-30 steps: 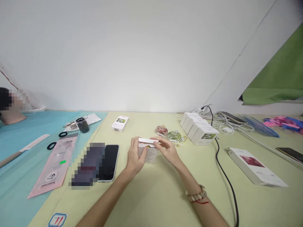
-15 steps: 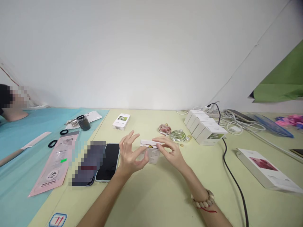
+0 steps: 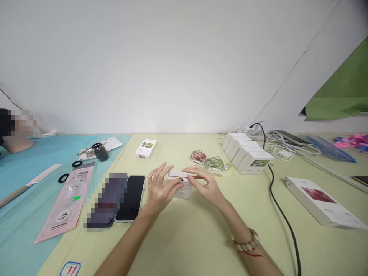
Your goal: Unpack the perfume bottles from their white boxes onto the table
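Observation:
A small white box [image 3: 183, 193] stands upright on the table between my hands, with printed text on its front and its top flap partly raised. Something gold shows in the gap below the flap. My left hand [image 3: 161, 189] is around the box's left side, thumb across the upper front and fingers behind. At the top right, my right hand [image 3: 206, 184] pinches the box near the flap. Just beyond lie a red patterned glass bottle [image 3: 198, 156] and a green one [image 3: 214, 164], with small gold pieces [image 3: 227, 166] beside them.
White boxes [image 3: 253, 163] stand in a row at back right, near cables [image 3: 283, 147]. A larger white box [image 3: 319, 197] lies further right. A single white box [image 3: 146, 148] lies at the back. Left are phones [image 3: 132, 199], a pink pouch [image 3: 67, 207] and a knife [image 3: 31, 182].
My left hand has closed in on the box, its thumb now laid over the front and its fingers nearer the top. My right hand stays at the flap. The view has shifted slightly.

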Tool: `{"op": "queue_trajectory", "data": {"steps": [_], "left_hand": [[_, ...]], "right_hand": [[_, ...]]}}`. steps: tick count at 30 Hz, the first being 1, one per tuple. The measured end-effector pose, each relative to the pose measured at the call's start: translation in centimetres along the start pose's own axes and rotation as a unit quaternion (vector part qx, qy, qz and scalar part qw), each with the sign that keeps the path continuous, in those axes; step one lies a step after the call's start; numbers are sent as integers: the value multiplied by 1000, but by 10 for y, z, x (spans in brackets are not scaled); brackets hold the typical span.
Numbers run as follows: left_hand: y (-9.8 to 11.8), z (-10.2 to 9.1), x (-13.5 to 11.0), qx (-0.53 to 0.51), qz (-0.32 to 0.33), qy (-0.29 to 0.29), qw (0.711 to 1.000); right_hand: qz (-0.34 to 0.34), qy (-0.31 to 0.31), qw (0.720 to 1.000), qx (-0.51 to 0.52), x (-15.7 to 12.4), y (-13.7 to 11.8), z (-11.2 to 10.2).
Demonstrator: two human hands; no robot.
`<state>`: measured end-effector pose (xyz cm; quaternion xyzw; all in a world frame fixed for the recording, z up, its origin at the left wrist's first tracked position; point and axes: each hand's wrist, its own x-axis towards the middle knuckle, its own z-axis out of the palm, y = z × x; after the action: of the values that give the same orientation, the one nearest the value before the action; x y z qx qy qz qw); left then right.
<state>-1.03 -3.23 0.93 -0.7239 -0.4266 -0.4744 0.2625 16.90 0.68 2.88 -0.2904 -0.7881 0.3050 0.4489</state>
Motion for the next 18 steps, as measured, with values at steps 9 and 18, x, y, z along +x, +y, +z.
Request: {"op": "queue_trajectory", "data": {"steps": [9, 18], "left_hand": [[3, 2, -5, 41, -10, 43, 998], [7, 11, -7, 30, -6, -62, 998]], "right_hand": [[-37, 10, 999, -29, 1, 1, 2], [-10, 3, 1000, -6, 1, 2, 2]]}}
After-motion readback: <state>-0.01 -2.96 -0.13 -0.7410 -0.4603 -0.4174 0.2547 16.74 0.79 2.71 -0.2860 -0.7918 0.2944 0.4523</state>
